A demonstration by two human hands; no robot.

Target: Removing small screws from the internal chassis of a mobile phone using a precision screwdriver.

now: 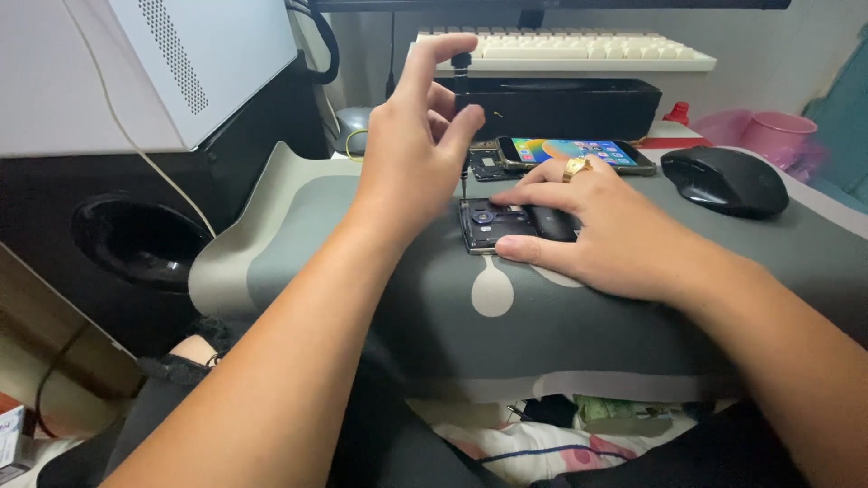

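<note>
The left hand (411, 145) is pinched shut on a thin screwdriver (463, 117), with one finger resting on its top, and the tool stands upright with its tip down inside an opened phone (493, 226). The right hand (588, 230) lies flat with its fingers together, pressing down on the phone's right part to keep it in place. The opened phone lies on a grey mat (380, 271) on the worktop, right in front of the person, with its back off and its small inner parts showing. If the screwdriver leans or slips out of the screw, I think its tip could scratch the tiny parts or poke the right hand's fingers, which sit just beside it. A loose screw is very small and could roll off the mat and get lost. If the right hand lifts, the phone may slide on the mat. Just behind lies another phone (574, 152) with its screen lit, next to a small dark part (488, 165). A black mouse (723, 181) sits to the right, and a pink cup (778, 134) stands further back.
</note>
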